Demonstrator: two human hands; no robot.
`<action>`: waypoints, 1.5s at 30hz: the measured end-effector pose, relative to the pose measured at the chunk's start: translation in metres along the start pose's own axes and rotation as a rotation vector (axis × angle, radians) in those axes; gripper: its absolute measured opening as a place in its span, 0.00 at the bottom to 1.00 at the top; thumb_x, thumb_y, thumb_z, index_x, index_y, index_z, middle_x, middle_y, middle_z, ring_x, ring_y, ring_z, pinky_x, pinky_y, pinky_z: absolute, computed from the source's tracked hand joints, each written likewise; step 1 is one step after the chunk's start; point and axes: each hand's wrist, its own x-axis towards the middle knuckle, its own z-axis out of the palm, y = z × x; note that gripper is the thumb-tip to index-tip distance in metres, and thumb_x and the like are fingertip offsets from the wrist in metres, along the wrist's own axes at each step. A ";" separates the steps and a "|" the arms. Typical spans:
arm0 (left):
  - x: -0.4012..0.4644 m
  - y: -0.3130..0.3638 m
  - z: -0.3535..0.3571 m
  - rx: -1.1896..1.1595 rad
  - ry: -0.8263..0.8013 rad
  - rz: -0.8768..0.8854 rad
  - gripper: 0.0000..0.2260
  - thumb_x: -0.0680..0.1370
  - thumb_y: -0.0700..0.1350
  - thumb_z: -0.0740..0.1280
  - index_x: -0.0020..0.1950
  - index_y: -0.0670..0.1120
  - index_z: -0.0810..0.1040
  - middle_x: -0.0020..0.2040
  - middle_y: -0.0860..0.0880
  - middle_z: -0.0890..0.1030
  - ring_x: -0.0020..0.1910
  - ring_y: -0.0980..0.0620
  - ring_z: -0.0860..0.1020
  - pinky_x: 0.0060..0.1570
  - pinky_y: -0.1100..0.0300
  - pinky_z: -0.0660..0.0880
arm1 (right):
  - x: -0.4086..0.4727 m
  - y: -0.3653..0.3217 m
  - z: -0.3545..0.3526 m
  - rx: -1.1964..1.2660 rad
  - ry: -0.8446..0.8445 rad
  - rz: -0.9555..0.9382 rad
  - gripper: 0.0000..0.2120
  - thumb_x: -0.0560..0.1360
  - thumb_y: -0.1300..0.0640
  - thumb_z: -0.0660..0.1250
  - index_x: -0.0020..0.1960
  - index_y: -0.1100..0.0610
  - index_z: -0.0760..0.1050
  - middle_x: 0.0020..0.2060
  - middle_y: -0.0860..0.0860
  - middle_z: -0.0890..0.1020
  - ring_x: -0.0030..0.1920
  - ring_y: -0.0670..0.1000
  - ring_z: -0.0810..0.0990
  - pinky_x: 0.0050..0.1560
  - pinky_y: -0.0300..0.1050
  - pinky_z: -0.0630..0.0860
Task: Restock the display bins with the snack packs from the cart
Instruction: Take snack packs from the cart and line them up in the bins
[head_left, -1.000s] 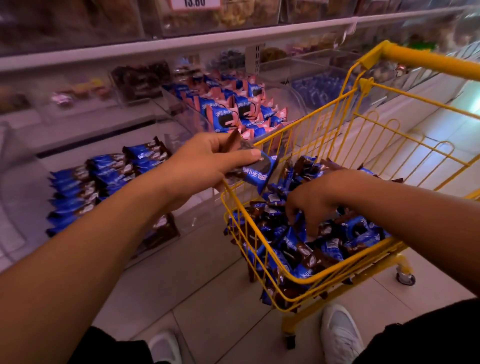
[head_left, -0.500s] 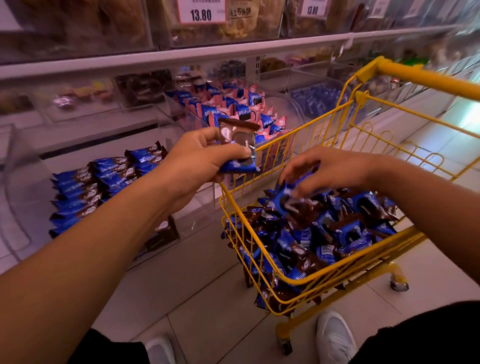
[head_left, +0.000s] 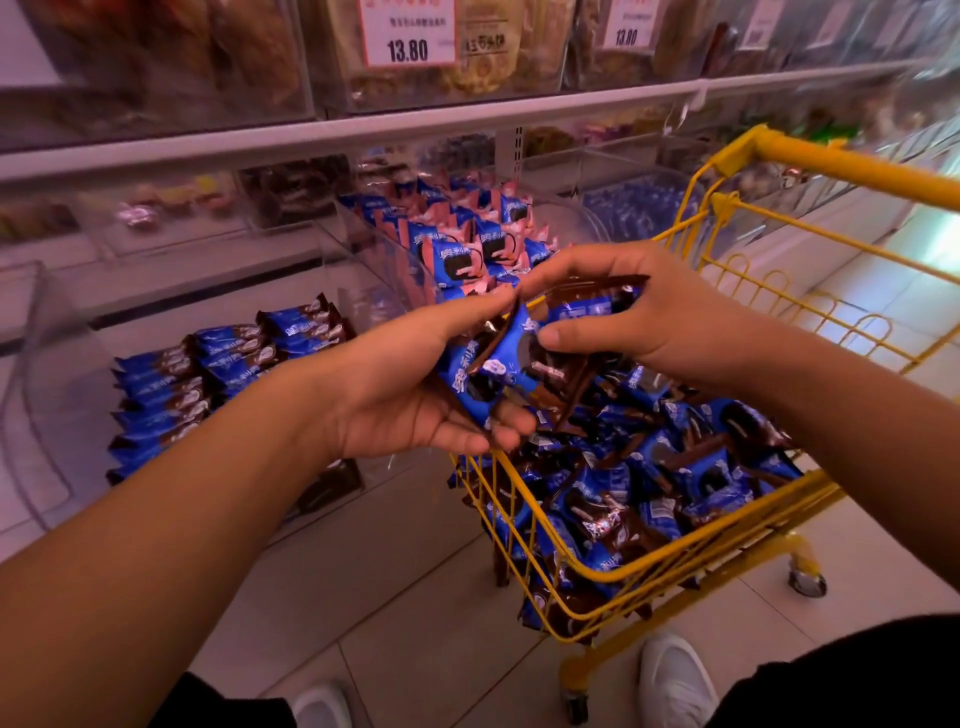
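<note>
The snack packs look light, crinkly and slick, so a pinch across the flat middle should hold better than the crimped ends; a few sit between both hands above the cart; left hand cups them, fingers curled; right hand pinches one; the half-filled bin waits left.

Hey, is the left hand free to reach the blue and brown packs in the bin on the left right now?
Probably not yet: the left hand already holds snack packs, though nothing blocks the bin's stacked packs.
</note>
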 end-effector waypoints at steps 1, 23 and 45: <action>0.000 0.000 -0.002 -0.023 -0.019 -0.027 0.28 0.77 0.66 0.61 0.52 0.41 0.84 0.45 0.35 0.83 0.36 0.43 0.84 0.29 0.59 0.80 | 0.000 0.001 0.002 0.002 0.006 -0.007 0.16 0.71 0.63 0.75 0.58 0.59 0.81 0.51 0.54 0.86 0.52 0.48 0.84 0.51 0.41 0.80; 0.012 -0.007 0.006 -0.585 -0.091 0.130 0.23 0.71 0.40 0.66 0.67 0.40 0.75 0.56 0.35 0.82 0.49 0.40 0.83 0.48 0.44 0.81 | -0.003 0.005 -0.003 0.216 -0.099 -0.026 0.28 0.66 0.67 0.64 0.65 0.56 0.76 0.73 0.53 0.71 0.75 0.46 0.67 0.73 0.46 0.68; 0.000 -0.005 -0.004 -0.204 -0.006 0.228 0.25 0.62 0.40 0.78 0.58 0.43 0.82 0.56 0.41 0.84 0.55 0.42 0.83 0.47 0.48 0.82 | -0.005 0.004 0.001 0.071 0.005 -0.029 0.22 0.65 0.61 0.77 0.57 0.51 0.82 0.61 0.47 0.82 0.63 0.47 0.80 0.55 0.43 0.80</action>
